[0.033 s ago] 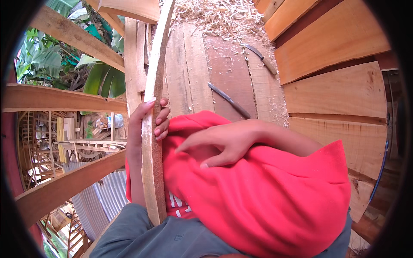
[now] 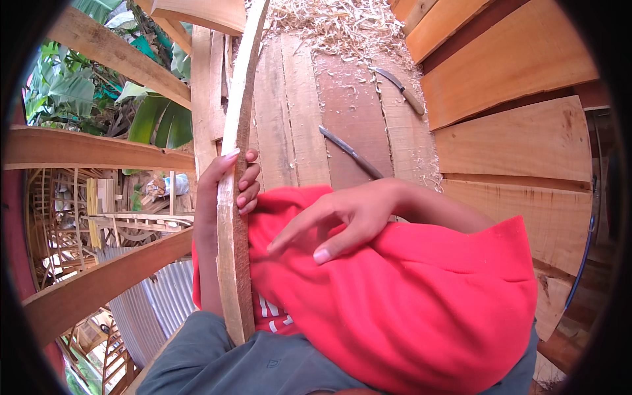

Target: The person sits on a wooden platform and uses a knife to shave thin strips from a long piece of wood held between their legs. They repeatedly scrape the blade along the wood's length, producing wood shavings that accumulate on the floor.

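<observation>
My left hand is wrapped round a long, slightly curved wooden bar. The bar runs from the far edge of the view down to my lap, with a pale, whittled-looking left face and a browner right side. Over the front of my red shirt is my right hand, its thumb and fingers apart and nothing between them. Its fingertips are near the shirt cloth; I cannot tell whether they touch it. Beyond it a straight knife lies on the floorboards, its handle end hidden by my right arm.
A curved knife lies farther off on the plank floor. Wood shavings are heaped at the far end. Plank walling borders the right side. At left are open wooden rails, banana leaves and corrugated sheet.
My right hand has lifted slightly away from my body, and its thumb shows more clearly. The shirt cloth beneath has shifted. My left hand and the bar have stayed in place.
</observation>
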{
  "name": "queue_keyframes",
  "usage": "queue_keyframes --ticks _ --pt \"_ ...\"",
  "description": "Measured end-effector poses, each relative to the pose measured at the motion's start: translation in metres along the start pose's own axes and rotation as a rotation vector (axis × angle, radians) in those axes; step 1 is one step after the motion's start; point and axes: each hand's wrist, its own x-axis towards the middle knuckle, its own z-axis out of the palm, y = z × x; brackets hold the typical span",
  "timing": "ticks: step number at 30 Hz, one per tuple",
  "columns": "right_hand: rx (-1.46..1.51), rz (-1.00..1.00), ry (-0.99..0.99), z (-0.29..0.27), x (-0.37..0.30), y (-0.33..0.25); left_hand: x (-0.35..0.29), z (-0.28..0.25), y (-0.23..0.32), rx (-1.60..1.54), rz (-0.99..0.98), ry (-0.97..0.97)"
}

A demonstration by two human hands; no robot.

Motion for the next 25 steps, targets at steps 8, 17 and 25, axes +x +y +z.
queue_keyframes --ticks 8,17,25 --pt "0.267 0.266 -0.314 -0.004 -0.021 0.012 0.005 0.001 0.001 0.019 -0.009 -0.069" --pt "-0.035 0.430 -0.323 0.021 -0.025 -0.003 0.001 -0.003 -0.002 0.005 0.018 -0.007" --pt "0.415 0.104 0.755 -0.014 -0.029 0.026 0.007 0.007 -0.001 -0.005 -0.020 -0.085"
